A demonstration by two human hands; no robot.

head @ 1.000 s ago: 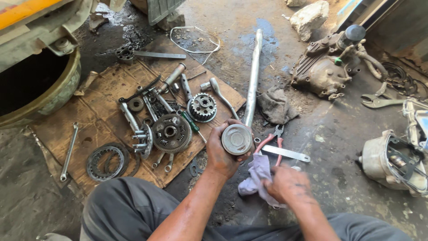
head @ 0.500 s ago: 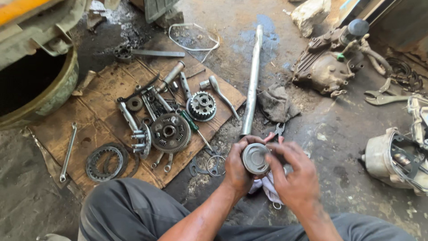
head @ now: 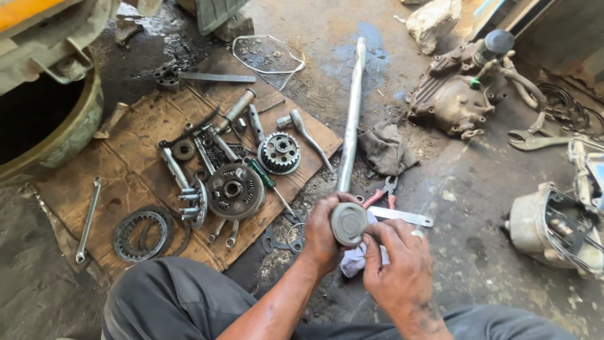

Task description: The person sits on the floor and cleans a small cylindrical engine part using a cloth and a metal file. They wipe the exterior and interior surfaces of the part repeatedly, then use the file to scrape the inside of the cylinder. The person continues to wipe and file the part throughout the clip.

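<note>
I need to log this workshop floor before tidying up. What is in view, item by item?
round metal part: one, grey, held in both hands
rag: one, pale, under the part in the hands
cardboard sheet: one, brown, on the floor at left
clutch assembly: one, dark, on the cardboard
sprocket gear: one, grey, on the cardboard
friction rings: a stack, dark, near edge of the cardboard
spanner: one, silver, left of the cardboard
long shaft: one, grey, on the floor, centre
pliers: one, red handles, beside the shaft
engine casing: one, grimy, upper right
left hand: one, gripping the part
right hand: one, fingers on the part
</note>
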